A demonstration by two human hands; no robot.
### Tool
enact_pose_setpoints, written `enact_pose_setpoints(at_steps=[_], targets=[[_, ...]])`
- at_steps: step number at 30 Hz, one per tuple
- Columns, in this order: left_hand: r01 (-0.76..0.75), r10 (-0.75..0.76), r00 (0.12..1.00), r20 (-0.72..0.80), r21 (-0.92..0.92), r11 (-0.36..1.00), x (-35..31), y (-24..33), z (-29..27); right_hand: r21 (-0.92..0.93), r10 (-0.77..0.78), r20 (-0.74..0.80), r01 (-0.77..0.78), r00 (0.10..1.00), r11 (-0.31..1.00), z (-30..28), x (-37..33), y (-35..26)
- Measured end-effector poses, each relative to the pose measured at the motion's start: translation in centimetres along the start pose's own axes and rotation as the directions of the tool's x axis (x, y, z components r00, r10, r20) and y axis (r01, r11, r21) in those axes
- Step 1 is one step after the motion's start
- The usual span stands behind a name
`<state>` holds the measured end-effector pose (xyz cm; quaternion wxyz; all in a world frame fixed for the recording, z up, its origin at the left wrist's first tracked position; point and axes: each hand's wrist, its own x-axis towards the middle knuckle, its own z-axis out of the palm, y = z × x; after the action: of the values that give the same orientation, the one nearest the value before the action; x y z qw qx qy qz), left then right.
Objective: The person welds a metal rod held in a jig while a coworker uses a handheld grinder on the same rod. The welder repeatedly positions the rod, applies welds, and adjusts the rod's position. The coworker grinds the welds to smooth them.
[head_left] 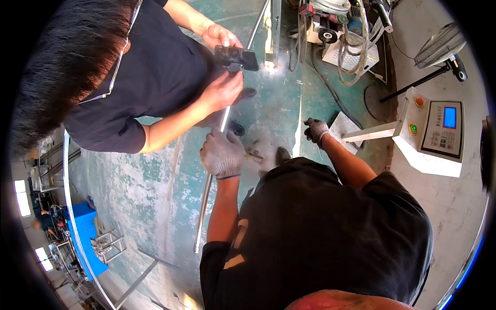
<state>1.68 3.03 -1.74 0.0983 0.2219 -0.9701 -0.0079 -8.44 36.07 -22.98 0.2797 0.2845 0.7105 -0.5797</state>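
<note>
My left hand, in a grey knit glove, is wrapped round a long, thin metal tube that runs aslant from the top of the view to the lower middle. My right hand, gloved too with dark fingertips, is out to the right beside a pale post's base plate. Its fingers are curled; what they hold, if anything, is hidden. Across from me a person in a dark shirt holds a black phone over the tube, one hand on each side of it.
A control box with a blue screen and buttons stands on a post at right. Behind it are a fan and a machine with coiled hoses. A blue bin and metal frames are at far left. The green floor is worn.
</note>
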Motion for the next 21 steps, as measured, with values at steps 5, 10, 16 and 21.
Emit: enact_pose_setpoints(at_steps=[5, 10, 16, 21], targets=[[-0.005, 0.005, 1.0, -0.002, 0.006, 1.0, 0.0, 0.1, 0.2, -0.251, -0.039, -0.044, 0.026, 0.998, 0.968, -0.4, 1.1, 3.2], [-0.007, 0.007, 1.0, 0.002, 0.005, 1.0, 0.0, 0.1, 0.1, -0.567, -0.04, 0.057, 0.065, 0.998, 0.821, 0.1, 0.6, 7.3], [-0.009, 0.009, 1.0, -0.014, 0.009, 1.0, 0.0, 0.1, 0.2, -0.647, -0.035, 0.057, 0.063, 0.998, 0.76, -1.3, 2.3, 9.0], [-0.004, 0.004, 1.0, -0.017, 0.012, 1.0, 0.0, 0.2, 0.1, -0.606, 0.047, -0.008, -0.042, 0.999, 0.795, -1.6, 1.7, 8.4]])
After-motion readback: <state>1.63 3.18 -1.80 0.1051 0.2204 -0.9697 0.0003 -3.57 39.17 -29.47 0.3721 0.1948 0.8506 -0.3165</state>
